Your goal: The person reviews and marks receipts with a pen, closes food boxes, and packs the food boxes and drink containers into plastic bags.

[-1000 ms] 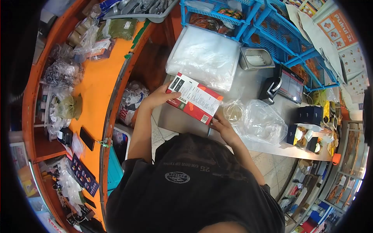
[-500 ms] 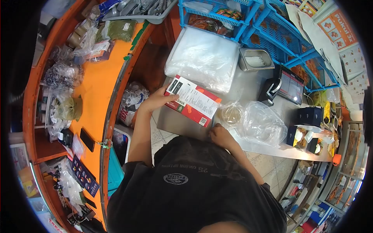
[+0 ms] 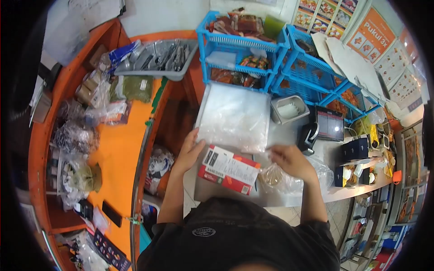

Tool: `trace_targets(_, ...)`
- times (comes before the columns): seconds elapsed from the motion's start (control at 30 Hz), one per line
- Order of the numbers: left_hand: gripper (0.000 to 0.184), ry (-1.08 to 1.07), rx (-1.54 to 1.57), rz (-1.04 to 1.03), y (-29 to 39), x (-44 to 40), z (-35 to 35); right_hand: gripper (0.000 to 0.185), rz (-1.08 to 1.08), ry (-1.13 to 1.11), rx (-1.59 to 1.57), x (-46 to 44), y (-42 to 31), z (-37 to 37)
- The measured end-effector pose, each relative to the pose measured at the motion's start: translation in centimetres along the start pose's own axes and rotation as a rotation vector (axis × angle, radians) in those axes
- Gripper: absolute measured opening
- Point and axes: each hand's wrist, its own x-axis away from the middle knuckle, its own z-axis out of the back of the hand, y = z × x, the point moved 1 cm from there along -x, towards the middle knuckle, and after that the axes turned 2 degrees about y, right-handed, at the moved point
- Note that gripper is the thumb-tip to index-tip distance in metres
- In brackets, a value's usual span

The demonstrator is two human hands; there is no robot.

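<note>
1. The left hand's (image 3: 190, 152) fingers are spread, unclenched, beside the plastic bag stack's (image 3: 234, 113) near-left corner.
2. The right hand's (image 3: 294, 162) fingers are curled by the near-right corner; whether plastic is pinched cannot be told.
3. The red-and-white box (image 3: 229, 170) is left unheld on the metal counter (image 3: 209, 191), between both hands.

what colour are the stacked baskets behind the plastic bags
The baskets are bright blue, showing best in the current head view.
</note>
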Motion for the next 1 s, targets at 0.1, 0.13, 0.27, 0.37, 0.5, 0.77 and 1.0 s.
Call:
trace_targets(0.1,0.048,0.072,-0.233,-0.25,5.6,-4.8,-0.9,0.024,0.088,0.286,-0.09,-8.2,0.4,0.7)
trace_targets(0.13,0.047,0.077,-0.324,-0.343,7.0,-6.6,-1.4,0.025,0.119,0.344,-0.058,-11.2,1.2,1.0)
trace_targets(0.27,0.04,0.161,-0.596,-0.723,11.9,-13.1,-5.0,0.025,0.234,0.716,0.053,-24.1,6.1,2.5)
trace_targets(0.37,0.043,0.25,-0.72,-0.845,11.4,-19.8,-6.7,0.027,0.058,0.866,0.124,-29.2,6.4,4.7)
trace_targets(0.5,0.052,0.136,-1.065,-0.6,9.0,-26.4,-6.6,0.027,-0.009,0.796,0.01,-34.8,10.0,6.2)
trace_targets(0.77,0.044,0.146,-0.214,-0.352,9.4,-25.8,-8.1,0.052,0.307,0.666,0.647,-27.9,4.0,0.6)
trace_targets(1.0,0.032,0.091,0.332,-0.117,5.7,-26.2,-9.1,0.04,0.432,0.472,0.519,-19.9,2.3,-3.9)
